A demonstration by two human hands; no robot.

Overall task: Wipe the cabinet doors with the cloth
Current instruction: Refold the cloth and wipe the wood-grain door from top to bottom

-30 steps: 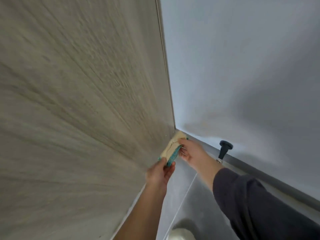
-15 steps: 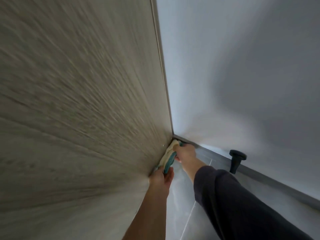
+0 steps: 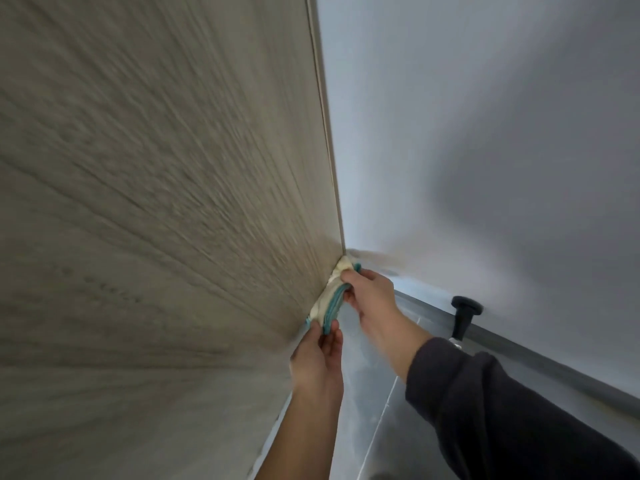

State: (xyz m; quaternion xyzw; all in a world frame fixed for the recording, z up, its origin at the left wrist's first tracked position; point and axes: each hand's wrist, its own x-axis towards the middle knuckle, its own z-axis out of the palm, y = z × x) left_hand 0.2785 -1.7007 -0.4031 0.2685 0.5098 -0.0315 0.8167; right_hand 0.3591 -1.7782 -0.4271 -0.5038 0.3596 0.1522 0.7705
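Note:
A tall wood-grain cabinet door (image 3: pixel 156 202) fills the left of the head view. A folded cream cloth with a teal edge (image 3: pixel 330 299) is pressed against the door's bottom right corner, close to the floor. My left hand (image 3: pixel 317 362) pinches the cloth's near end from below. My right hand (image 3: pixel 370 296) grips its far end, the arm in a dark sleeve.
A white wall (image 3: pixel 485 150) meets the cabinet at the corner. A grey skirting board (image 3: pixel 554 358) runs along its foot, with a black door stop (image 3: pixel 464 315) standing by it. Grey floor tiles (image 3: pixel 367 410) lie below my arms.
Both hands and the cloth have stayed at the door's bottom corner, shifting slightly along the lower edge. My head has moved, so the view has swung a little.

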